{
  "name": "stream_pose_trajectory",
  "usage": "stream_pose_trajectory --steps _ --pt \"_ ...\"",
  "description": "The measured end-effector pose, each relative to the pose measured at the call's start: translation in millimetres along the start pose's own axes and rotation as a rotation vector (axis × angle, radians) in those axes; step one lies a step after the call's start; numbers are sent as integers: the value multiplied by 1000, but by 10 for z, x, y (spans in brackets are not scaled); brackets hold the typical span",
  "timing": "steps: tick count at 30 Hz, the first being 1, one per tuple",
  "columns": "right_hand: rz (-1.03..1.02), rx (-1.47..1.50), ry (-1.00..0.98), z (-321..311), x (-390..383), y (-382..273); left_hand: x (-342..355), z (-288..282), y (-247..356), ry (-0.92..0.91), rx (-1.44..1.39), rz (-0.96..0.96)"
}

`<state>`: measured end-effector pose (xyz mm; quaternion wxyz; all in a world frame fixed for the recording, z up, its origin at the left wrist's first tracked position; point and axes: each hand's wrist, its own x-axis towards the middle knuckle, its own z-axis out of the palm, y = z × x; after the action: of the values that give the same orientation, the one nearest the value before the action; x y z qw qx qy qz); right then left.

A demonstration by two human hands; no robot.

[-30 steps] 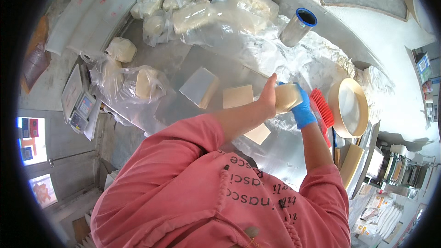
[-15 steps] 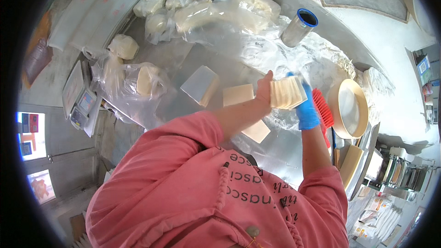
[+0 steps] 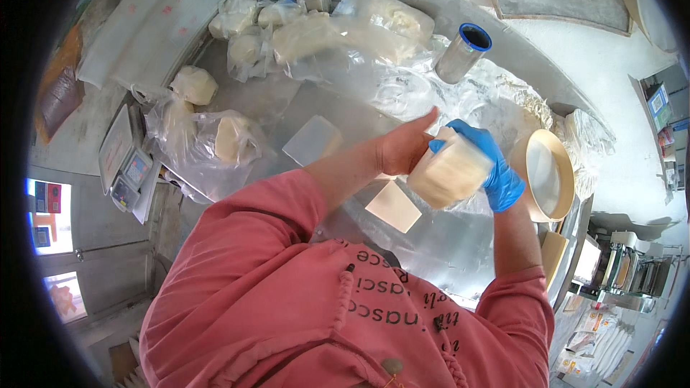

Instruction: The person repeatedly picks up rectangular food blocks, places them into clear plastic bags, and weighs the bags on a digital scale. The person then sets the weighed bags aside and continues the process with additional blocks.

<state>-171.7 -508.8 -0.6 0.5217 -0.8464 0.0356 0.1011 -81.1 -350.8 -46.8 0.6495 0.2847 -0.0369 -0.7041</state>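
Observation:
A thick stack of pale square dough sheets (image 3: pixel 451 171) is between my hands above the metal worktop, tilted and blurred by motion. My gloved right hand (image 3: pixel 496 165), in blue, grips its right side and far edge. My bare left hand (image 3: pixel 404 147) is against its left side with the thumb stretched up; its other fingers are partly hidden. Just below lies a single four-cornered dough sheet (image 3: pixel 394 206). Left of my left forearm stands another block-like stack (image 3: pixel 313 139) with a whitish top, partly covered by the arm.
Bagged dough lumps (image 3: pixel 309 36) line the far side. A steel cylinder with a blue rim (image 3: pixel 462 54) stands near white flour (image 3: pixel 496 93). A round wooden-framed sieve (image 3: pixel 532 187) is at the right. A scale (image 3: pixel 129 165) and plastic-covered dough (image 3: pixel 233 139) are at the left.
The stack has turned and tilted in my hands, and my gloved hand has moved round its far right side. My left forearm now covers another sheet. The red brush has gone from sight.

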Motion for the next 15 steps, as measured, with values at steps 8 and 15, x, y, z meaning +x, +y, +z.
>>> stream_pose_trajectory --steps 8,15 --pt "-142 -555 369 122 125 152 239 -182 -441 -53 -235 163" --pt "-59 1662 576 1022 -372 512 105 -96 -502 -16 -479 597"
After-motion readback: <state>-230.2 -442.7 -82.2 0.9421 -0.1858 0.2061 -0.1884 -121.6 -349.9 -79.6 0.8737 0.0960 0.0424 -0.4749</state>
